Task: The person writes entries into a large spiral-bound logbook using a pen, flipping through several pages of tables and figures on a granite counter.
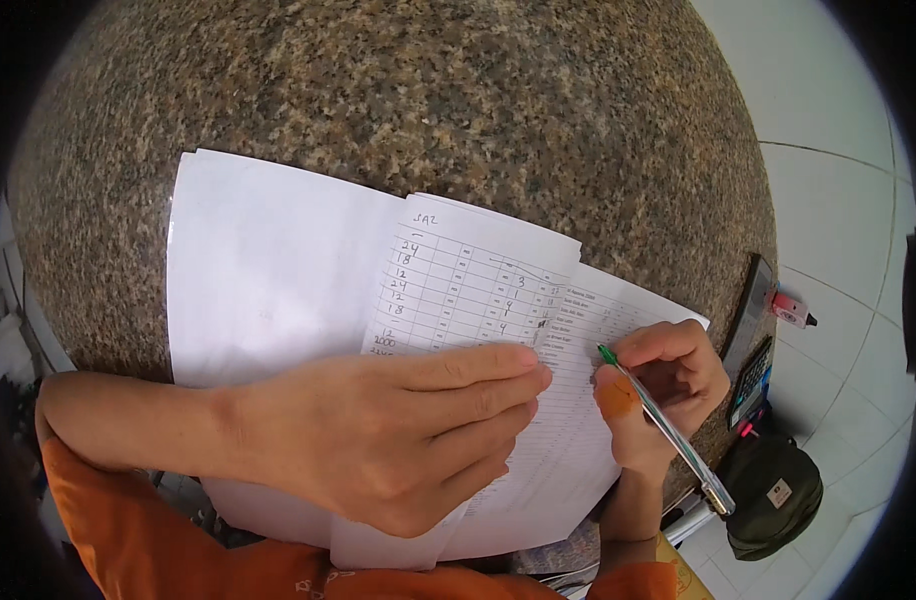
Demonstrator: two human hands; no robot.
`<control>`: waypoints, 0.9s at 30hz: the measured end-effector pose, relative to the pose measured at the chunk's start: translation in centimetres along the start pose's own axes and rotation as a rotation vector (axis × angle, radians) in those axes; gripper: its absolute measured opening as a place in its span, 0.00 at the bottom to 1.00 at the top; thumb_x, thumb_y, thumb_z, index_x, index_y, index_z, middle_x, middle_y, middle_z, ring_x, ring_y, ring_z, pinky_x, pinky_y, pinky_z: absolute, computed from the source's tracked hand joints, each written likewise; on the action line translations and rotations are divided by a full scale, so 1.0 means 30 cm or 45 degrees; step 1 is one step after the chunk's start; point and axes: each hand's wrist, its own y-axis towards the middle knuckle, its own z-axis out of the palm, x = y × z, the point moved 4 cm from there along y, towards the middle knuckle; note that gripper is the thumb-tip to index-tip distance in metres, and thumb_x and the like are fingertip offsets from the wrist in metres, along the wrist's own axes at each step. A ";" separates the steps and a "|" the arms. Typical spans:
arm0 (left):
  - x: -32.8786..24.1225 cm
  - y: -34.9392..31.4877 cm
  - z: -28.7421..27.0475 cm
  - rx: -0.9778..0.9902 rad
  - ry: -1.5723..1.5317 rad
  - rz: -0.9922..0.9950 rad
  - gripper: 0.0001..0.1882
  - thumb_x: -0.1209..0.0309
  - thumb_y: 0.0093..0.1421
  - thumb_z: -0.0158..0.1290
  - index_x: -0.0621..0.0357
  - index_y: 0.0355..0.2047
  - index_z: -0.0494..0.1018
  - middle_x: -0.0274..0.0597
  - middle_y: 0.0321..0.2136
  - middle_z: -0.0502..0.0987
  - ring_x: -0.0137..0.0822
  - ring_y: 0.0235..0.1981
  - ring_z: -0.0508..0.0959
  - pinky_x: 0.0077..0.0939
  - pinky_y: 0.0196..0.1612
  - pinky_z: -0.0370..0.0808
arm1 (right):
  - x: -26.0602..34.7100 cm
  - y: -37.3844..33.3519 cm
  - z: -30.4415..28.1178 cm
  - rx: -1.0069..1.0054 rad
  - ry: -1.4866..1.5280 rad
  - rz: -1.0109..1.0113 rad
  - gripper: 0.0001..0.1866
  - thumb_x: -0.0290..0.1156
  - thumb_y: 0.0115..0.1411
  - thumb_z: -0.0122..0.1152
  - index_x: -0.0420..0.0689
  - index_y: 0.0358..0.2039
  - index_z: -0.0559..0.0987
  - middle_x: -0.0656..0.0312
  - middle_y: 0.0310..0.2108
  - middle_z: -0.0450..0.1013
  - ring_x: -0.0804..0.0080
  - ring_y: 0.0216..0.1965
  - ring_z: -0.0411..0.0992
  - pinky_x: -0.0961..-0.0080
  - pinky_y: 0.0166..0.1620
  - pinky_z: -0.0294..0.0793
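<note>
My left hand [418, 430] lies palm down across a lined sheet with a handwritten table [468, 290], its fingers stretched out toward the sheet's right edge. The thumb is hidden. A pen [670, 432] with a green tip and a clear, silvery barrel is held in my right hand [678, 375], between thumb and fingers. Its tip points up and left, over a sheet with a printed list [618, 318] that lies partly under the table sheet. An orange-brown patch shows on the right thumb. Left of both sheets spreads a blank white page [268, 270].
The papers rest on a speckled granite tabletop [428, 90] with a curved edge. Along its right edge lie a dark flat device [746, 312] and a calculator [751, 385]. A pink object with a black tip [793, 310] is beside them. Lower right are a dark green bag [773, 505] and white floor tiles [818, 100].
</note>
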 end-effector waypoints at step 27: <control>-0.001 0.026 -0.003 0.131 0.012 -0.021 0.11 0.68 0.56 0.61 0.64 0.35 0.82 0.47 0.43 0.82 0.44 0.51 0.82 0.42 0.61 0.74 | 0.007 -0.011 -0.021 0.101 -0.302 -0.135 0.12 0.18 0.50 0.74 0.38 0.29 0.75 0.59 0.26 0.79 0.83 0.26 0.75 0.86 0.29 0.73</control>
